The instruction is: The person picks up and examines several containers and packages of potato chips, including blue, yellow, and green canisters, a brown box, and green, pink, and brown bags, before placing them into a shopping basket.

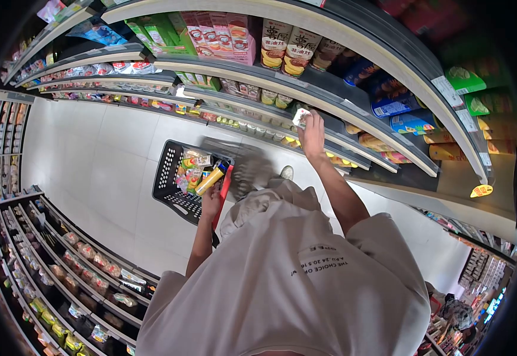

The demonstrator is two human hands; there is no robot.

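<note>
My left hand (212,200) is closed around the lower end of a yellow canister (211,179), which is tilted above a black shopping basket (171,160). Several colourful snack packs (191,172) lie inside the basket, and a red bar (226,188) runs along its right side. At the shelf edge, my right hand (312,137) has its fingers bent around a small white container (301,118) with a dark pattern. The container's far side is hidden, so its kind does not show.
Curved-looking shelves carry boxed snacks (220,35), tall crisp boxes (298,52) and blue canisters (396,104). An orange tag (481,190) hangs from the right shelf end. Opposite stand racks of packaged food (86,255). A shoe (287,172) shows on the pale tiled floor (86,160).
</note>
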